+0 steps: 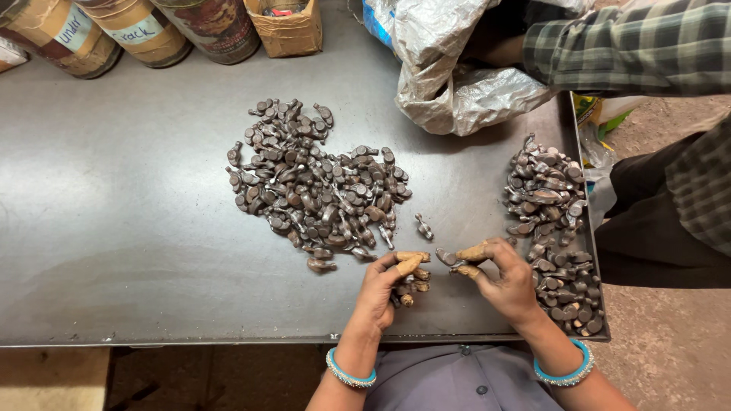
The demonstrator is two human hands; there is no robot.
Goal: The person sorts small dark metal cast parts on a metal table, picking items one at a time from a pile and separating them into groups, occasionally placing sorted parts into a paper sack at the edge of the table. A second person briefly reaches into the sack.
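A large heap of small dark metal parts [316, 186] lies in the middle of the grey metal table [122, 228]. A second heap of the same parts [552, 236] runs along the table's right edge. My left hand [384, 289], with tan finger covers, is curled around several of these parts near the front edge. My right hand [502, 278], also with tan fingertip covers, pinches one small metal part [448, 259] between thumb and fingers, just left of the right heap. Both wrists wear turquoise bangles.
Three labelled round tins [137, 30] and a small cardboard box [285, 30] stand along the table's back edge. A crumpled silvery plastic sack [457, 68] sits at the back right, where another person's checked sleeve [632, 49] reaches into it. One stray part [423, 226] lies between the heaps.
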